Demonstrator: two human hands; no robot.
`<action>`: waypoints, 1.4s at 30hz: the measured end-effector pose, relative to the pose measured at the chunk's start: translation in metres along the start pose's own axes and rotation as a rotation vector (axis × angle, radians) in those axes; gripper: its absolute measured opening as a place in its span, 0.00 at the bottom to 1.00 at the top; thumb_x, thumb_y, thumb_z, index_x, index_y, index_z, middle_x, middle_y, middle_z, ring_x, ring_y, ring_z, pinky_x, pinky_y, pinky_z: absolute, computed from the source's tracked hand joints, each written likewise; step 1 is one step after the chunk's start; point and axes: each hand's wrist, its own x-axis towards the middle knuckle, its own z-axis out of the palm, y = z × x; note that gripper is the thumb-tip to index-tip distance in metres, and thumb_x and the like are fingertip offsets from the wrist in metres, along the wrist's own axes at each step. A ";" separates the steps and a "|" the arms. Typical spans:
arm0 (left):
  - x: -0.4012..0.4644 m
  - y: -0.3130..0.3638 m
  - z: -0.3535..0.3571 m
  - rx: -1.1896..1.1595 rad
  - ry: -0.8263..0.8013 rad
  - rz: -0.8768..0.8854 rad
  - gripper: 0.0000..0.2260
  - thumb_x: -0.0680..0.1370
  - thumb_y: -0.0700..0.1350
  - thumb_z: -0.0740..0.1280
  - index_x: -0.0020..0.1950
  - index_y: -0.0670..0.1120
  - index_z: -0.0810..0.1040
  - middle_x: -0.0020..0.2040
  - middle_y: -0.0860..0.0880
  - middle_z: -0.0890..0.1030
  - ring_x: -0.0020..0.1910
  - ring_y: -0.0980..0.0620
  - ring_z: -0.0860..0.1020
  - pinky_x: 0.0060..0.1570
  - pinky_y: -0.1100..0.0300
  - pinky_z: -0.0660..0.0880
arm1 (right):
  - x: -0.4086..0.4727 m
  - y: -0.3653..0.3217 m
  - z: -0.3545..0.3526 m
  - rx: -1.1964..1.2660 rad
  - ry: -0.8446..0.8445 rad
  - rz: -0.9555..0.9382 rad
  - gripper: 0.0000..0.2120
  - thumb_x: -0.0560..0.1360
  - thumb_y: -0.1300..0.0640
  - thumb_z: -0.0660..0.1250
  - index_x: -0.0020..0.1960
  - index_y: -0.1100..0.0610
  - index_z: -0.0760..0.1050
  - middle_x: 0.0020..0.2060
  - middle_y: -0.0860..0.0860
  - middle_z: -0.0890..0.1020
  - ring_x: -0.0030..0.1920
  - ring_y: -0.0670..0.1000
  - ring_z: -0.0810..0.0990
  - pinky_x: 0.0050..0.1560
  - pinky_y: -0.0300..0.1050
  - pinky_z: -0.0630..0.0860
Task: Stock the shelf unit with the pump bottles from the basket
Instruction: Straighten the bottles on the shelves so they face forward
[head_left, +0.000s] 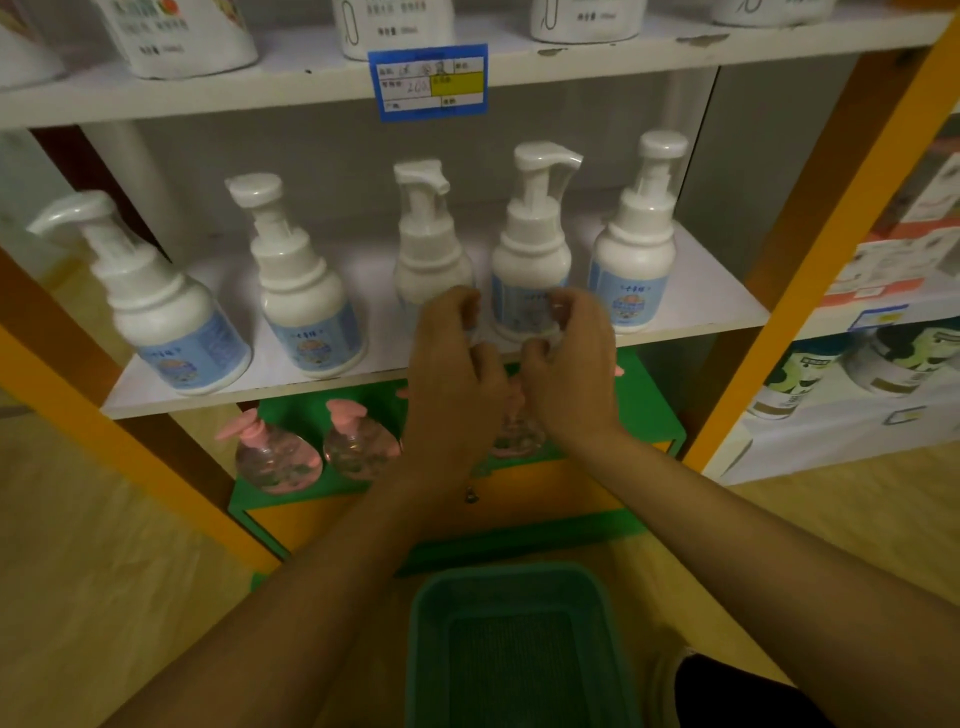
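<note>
Several white pump bottles with blue labels stand in a row on the white middle shelf (691, 306). My left hand (452, 374) is curled around the lower body of the middle bottle (428, 249), hiding its label. Close beside it, my right hand (569, 364) wraps the base of the neighbouring bottle (530, 254); its label shows between my fingers. Both bottles stand upright on the shelf. The green basket (498, 577) sits on the floor below my forearms, and no bottles show inside it.
Clear bottles with pink pumps (275, 457) stand on a green tray on the lower shelf. A blue price tag (428, 83) hangs on the upper shelf edge, with white containers above it. Orange frame posts (810, 275) flank the unit. Another stocked shelf (883, 374) stands at right.
</note>
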 end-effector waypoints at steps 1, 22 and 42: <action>0.000 0.006 0.007 -0.038 -0.052 -0.029 0.17 0.73 0.33 0.61 0.62 0.41 0.71 0.55 0.51 0.73 0.52 0.58 0.70 0.53 0.74 0.68 | 0.003 0.004 -0.004 0.005 -0.012 0.035 0.21 0.71 0.68 0.66 0.63 0.63 0.68 0.59 0.59 0.74 0.61 0.57 0.72 0.61 0.52 0.72; 0.020 0.020 0.053 -0.047 -0.262 -0.336 0.14 0.74 0.39 0.63 0.60 0.44 0.73 0.51 0.51 0.78 0.44 0.55 0.75 0.32 0.77 0.69 | 0.036 0.032 -0.034 0.088 -0.237 0.070 0.25 0.70 0.65 0.68 0.66 0.58 0.68 0.60 0.57 0.78 0.60 0.57 0.76 0.59 0.50 0.75; 0.005 0.034 0.059 -0.048 -0.140 -0.280 0.16 0.73 0.34 0.62 0.61 0.42 0.72 0.56 0.51 0.75 0.54 0.56 0.72 0.45 0.77 0.67 | 0.030 0.042 -0.050 0.122 -0.203 0.031 0.26 0.71 0.70 0.65 0.68 0.59 0.68 0.62 0.56 0.77 0.61 0.51 0.73 0.51 0.21 0.66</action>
